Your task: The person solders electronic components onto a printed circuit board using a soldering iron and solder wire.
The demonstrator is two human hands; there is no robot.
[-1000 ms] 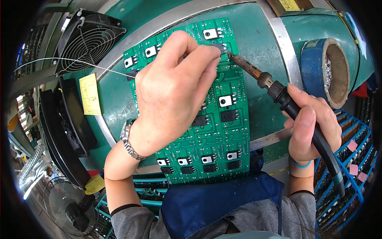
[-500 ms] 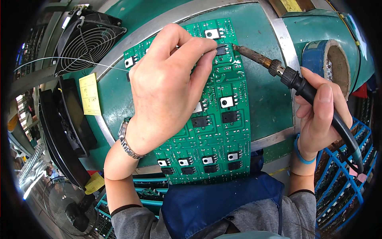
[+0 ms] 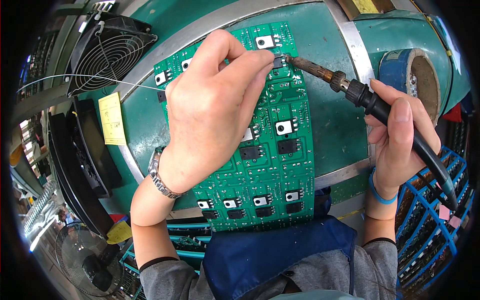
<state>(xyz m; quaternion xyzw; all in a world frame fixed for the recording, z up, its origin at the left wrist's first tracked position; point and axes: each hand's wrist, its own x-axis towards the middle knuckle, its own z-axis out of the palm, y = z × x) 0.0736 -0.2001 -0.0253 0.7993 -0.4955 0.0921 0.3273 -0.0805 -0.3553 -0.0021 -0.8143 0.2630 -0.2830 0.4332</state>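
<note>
Green and shiny, the counter [image 3: 345,125] is carrying a long green circuit board [image 3: 272,165] that is lying flat in the middle of it. Everything else is sitting around this board.

On the board's upper part, the left hand [image 3: 215,110] is resting palm down, with its fingers [image 3: 247,67] curled shut and pinching a small black part [image 3: 278,61] near the top edge. A thin solder wire [image 3: 90,77] is running from the left of the board toward this hand. A metal watch [image 3: 160,175] is sitting on the wrist.

To the right of the board, the right hand [image 3: 397,145] is closed tightly around the black handle of a soldering iron [image 3: 360,92]. The iron is slanting up and left, and its tip is touching the board right beside the small black part.

A black fan [image 3: 107,52] is standing up and to the left of the board. A blue tape roll [image 3: 412,82] is lying far right of the board. A yellow note [image 3: 112,120] is sticking to the counter left of the board.
</note>
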